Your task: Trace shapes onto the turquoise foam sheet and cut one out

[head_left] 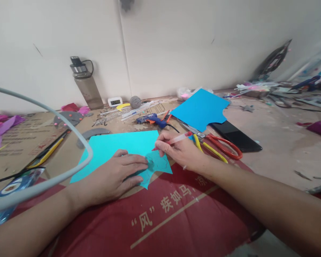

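A turquoise sheet of paper (104, 146) lies on red printed cardboard (182, 221), its near edge cut into a jagged outline. Dark curved lines are drawn near that edge. My left hand (123, 171) rests flat on the sheet, fingers stretched toward the lines. In my right hand (176, 148) is a pen (180, 138) with a red cap end and a pale barrel, its tip close to the drawn lines. Just right of that hand lie red-handled scissors (224, 144) and a yellow-handled tool (211, 150), partly under a blue sheet (200, 109).
A black phone (235, 137) lies right of the scissors. Behind the paper are a blue glue gun (155, 120), a small digital clock (115, 101) and a grey bottle (87, 85). A pale curved tube (82, 137) crosses the left foreground; a yellow cutter (46, 153) lies beyond it.
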`<state>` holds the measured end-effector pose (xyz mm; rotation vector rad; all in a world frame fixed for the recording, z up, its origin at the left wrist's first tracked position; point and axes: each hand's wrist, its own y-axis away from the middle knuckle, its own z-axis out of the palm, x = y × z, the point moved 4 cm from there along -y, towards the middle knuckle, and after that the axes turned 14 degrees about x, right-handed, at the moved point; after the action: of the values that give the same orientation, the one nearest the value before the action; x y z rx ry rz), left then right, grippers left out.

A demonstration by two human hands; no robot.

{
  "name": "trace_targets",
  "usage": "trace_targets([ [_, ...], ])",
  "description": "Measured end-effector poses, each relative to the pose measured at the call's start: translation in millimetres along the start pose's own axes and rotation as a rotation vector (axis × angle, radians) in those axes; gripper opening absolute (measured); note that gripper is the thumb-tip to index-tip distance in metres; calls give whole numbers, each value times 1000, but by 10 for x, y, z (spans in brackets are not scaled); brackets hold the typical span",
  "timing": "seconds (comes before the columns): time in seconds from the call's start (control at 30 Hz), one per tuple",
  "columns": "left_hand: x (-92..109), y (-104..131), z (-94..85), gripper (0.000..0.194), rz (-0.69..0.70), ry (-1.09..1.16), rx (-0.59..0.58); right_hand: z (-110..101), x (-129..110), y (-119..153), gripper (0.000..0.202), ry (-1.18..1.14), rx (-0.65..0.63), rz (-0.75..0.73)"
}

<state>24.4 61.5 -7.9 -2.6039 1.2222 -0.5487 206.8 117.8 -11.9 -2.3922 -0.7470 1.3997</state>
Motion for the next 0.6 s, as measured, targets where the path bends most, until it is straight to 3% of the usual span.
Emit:
trace_targets([
  [0.2, -9, -1, 15, 32, 4, -14, -25, 27, 28, 3, 25, -104, -58, 99],
  [0.4, -14, -9, 22, 33, 24, -2, -34, 15, -61, 9, 12, 2, -84, 7],
  [0.6, -19, -2, 23, 32, 10, 11, -10, 37, -40, 23, 19, 19, -67, 5],
])
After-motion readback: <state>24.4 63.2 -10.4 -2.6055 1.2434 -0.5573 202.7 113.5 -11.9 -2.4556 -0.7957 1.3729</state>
